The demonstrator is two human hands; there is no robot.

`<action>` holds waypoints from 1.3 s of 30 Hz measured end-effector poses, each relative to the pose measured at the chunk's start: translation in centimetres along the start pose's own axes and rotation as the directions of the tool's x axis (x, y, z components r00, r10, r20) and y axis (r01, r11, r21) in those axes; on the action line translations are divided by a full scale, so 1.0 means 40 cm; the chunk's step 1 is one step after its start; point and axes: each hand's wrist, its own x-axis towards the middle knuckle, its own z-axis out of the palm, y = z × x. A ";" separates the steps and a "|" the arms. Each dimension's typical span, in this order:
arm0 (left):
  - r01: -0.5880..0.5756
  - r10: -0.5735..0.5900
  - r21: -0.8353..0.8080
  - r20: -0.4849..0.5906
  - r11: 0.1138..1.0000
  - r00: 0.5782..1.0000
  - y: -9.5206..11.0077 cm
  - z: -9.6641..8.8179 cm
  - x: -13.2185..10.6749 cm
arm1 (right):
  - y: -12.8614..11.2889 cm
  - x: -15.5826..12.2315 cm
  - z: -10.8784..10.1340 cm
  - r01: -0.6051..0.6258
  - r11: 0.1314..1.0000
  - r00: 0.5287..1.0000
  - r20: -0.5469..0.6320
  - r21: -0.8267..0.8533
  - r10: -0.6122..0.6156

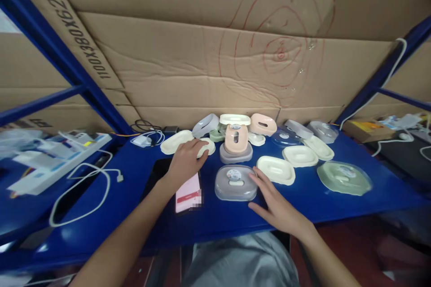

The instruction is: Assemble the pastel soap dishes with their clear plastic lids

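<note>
My left hand [184,161] reaches forward with its fingers spread flat on a cream oval tray [208,146] beside another cream tray [176,141]. My right hand [275,202] lies open on the blue shelf [141,215], fingertips touching the right side of a grey lidded box [235,183]. A pink box [235,139] stands on a grey base [236,154] just behind it. A pink phone [187,193] lies under my left wrist.
More cream trays [276,170] [300,155], a green lid [344,177], clear and grey lids and a pink box [263,124] crowd the back. A white cable [81,197] and power strips [50,166] lie left. Cardboard [208,54] walls the rear. Blue rack posts [67,63] flank both sides.
</note>
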 end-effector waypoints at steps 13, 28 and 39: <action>0.004 -0.010 -0.156 -0.041 0.988 0.999 0.029 -0.019 -0.055 | 0.107 -0.111 0.068 -0.212 0.921 0.960 0.247 0.327 0.133; -0.416 0.421 -0.136 0.003 0.899 0.907 0.131 -0.064 -0.019 | 0.018 -0.019 -0.007 -0.078 0.972 0.994 0.097 0.224 0.057; -0.550 0.583 -0.222 0.125 0.805 0.803 0.203 -0.052 -0.077 | 0.032 -0.012 0.009 0.019 0.979 0.999 0.046 0.203 -0.029</action>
